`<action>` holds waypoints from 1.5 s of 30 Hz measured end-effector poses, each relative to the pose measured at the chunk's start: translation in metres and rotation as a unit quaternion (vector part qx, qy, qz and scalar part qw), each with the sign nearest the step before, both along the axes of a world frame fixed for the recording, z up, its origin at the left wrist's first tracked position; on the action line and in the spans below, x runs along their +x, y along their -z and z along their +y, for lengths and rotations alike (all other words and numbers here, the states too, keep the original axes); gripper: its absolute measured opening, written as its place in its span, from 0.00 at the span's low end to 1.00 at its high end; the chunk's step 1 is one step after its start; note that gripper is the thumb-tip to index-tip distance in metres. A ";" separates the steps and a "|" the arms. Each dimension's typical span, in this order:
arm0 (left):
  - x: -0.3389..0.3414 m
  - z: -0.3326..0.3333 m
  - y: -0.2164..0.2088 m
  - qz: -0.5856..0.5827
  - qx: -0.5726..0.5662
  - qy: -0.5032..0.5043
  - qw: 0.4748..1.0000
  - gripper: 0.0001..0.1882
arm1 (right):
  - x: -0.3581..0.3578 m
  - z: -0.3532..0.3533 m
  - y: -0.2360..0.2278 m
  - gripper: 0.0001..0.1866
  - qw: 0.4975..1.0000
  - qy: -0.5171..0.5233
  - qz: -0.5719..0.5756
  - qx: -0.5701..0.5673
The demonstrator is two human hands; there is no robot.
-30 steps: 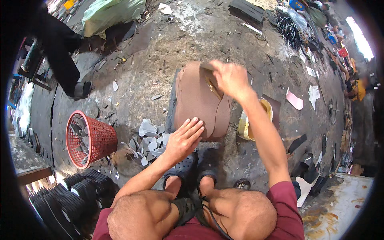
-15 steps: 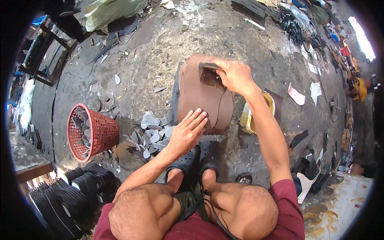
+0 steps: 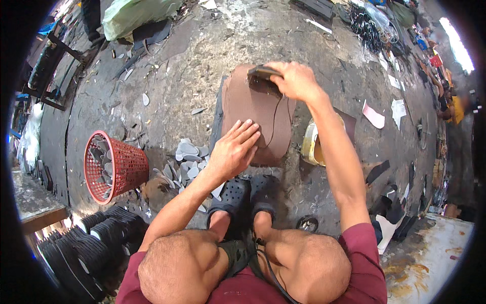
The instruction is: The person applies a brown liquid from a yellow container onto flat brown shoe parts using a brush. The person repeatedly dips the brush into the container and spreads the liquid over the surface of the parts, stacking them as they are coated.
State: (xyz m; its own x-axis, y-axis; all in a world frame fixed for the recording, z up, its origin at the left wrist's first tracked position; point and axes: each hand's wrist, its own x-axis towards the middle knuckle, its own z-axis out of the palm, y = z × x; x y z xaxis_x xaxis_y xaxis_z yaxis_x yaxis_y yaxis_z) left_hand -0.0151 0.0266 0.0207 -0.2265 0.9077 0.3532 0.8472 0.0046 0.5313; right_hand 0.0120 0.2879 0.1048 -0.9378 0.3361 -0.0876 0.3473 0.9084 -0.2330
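A stack of brown sheets with rounded ends (image 3: pixel 255 106) lies in front of my feet, on a dark board (image 3: pixel 216 116) that shows along its left side. My left hand (image 3: pixel 234 147) rests flat on the near left part of the top sheet, fingers stretched out. At the far end, my right hand (image 3: pixel 296 81) grips a dark, wide, flat tool (image 3: pixel 263 72), its lower edge against or just above the sheet; I cannot tell which. A thin dark curved line (image 3: pixel 276 121) runs down the sheet from beneath that hand. My right forearm partly covers an open container with yellowish smears (image 3: pixel 309 144).
At left a red perforated basket (image 3: pixel 129 167) lies tilted, holding grey pieces. More grey cutouts (image 3: pixel 190 157) are heaped beside my left foot. Several rows of black soles (image 3: pixel 76 253) stand at the lower left. Scraps (image 3: pixel 373 115) litter the floor; a pale green bag (image 3: pixel 134 17) sits far left.
The tool in my right hand has turned, so its broad face shows less. My left hand has slid slightly farther up the sheet. The whole view has shifted a little.
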 end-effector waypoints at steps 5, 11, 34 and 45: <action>0.006 -0.029 0.002 -0.040 0.077 -0.151 0.985 0.23 | 0.023 -0.044 -0.002 0.17 0.998 -0.055 0.028 0.016; 0.023 -0.045 0.047 -0.502 0.091 -0.313 0.801 0.21 | 0.065 -0.090 0.007 0.17 0.987 -0.129 0.094 0.008; -0.029 0.012 -0.042 0.096 -0.035 0.062 0.993 0.30 | 0.125 -0.053 -0.082 0.15 0.832 0.176 0.444 -0.281; -0.080 0.055 -0.053 0.023 -0.003 0.119 0.993 0.09 | 0.130 -0.040 -0.039 0.16 0.766 0.249 0.507 -0.307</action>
State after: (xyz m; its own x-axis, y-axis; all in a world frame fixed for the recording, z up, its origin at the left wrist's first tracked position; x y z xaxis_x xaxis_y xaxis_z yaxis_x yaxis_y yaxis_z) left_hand -0.0946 0.0819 0.0740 0.0111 0.9355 0.3531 0.8479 -0.1960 0.4926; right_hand 0.1416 0.2482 0.1439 -0.3977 0.8615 0.3157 -0.0274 0.3328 -0.9426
